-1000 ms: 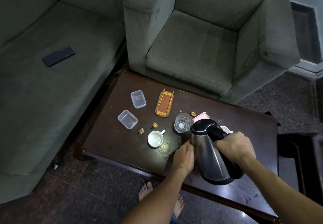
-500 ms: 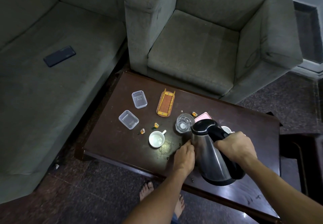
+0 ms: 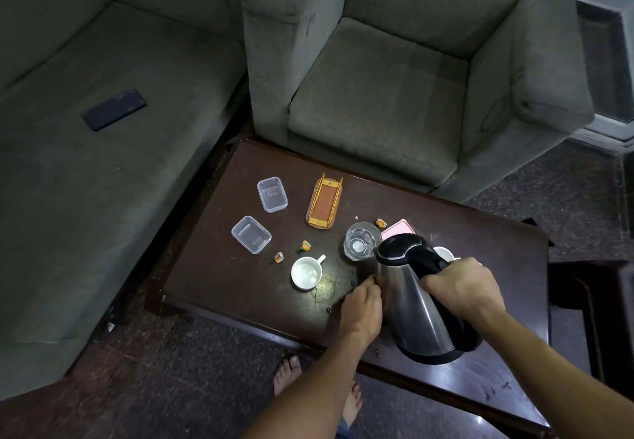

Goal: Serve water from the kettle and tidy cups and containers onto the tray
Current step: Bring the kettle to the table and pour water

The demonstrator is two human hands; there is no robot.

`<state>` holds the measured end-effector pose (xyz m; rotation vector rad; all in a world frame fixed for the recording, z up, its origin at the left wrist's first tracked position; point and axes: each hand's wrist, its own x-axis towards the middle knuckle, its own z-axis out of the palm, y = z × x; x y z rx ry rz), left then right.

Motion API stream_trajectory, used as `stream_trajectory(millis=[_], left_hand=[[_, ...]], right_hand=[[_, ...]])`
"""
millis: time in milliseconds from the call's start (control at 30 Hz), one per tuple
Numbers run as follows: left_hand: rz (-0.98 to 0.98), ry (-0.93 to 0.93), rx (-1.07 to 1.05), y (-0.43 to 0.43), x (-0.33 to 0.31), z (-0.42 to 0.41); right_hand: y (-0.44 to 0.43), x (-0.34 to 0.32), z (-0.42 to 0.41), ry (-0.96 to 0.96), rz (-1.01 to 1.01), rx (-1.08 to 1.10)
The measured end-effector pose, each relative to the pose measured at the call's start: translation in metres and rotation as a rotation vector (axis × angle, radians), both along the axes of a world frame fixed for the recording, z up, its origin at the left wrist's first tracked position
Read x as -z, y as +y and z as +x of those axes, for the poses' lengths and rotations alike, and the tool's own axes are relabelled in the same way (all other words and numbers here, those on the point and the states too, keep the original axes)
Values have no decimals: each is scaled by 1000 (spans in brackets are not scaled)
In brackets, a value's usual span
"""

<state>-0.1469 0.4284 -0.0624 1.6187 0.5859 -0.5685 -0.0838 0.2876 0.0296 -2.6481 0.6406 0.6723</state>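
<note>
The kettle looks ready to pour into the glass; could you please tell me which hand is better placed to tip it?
Right. The right hand grips the kettle by its black handle, and the spout leans toward the glass. The left hand only touches the steel side, so it probably just steadies.

The kettle (image 3: 408, 308) hides most of a white cup (image 3: 445, 253) and the near part of a pink item (image 3: 398, 230); neither can be identified further. The right hand (image 3: 461, 287) covers the kettle's handle. The left hand (image 3: 362, 308) conceals its own fingertips, so contact with the kettle wall cannot be confirmed. The small wrapped pieces (image 3: 305, 246) are too small to identify. The bottom edge cuts off both forearms and the near right corner of the surface (image 3: 240, 267).
</note>
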Motion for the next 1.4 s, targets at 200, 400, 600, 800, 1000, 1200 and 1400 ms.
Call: stream_trajectory(millis=[200, 400, 600, 800, 1000, 1200, 1400], left_hand=[[-10, -3, 2, -2, 0, 2], [-8, 20, 11, -3, 2, 3], [68, 12, 62, 0, -1, 4], [77, 18, 79, 1, -2, 5], [80, 11, 88, 3, -7, 6], [87, 25, 95, 3, 0, 8], [104, 4, 108, 3, -1, 7]], right_hand=[[-1, -1, 1, -1, 5, 15], [-2, -3, 1, 8, 6, 16], [-2, -4, 2, -2, 8, -3], [-2, -3, 2, 0, 10, 2], [-2, -2, 3, 14, 7, -2], [-2, -1, 4, 9, 7, -3], [-2, -1, 5, 10, 1, -13]])
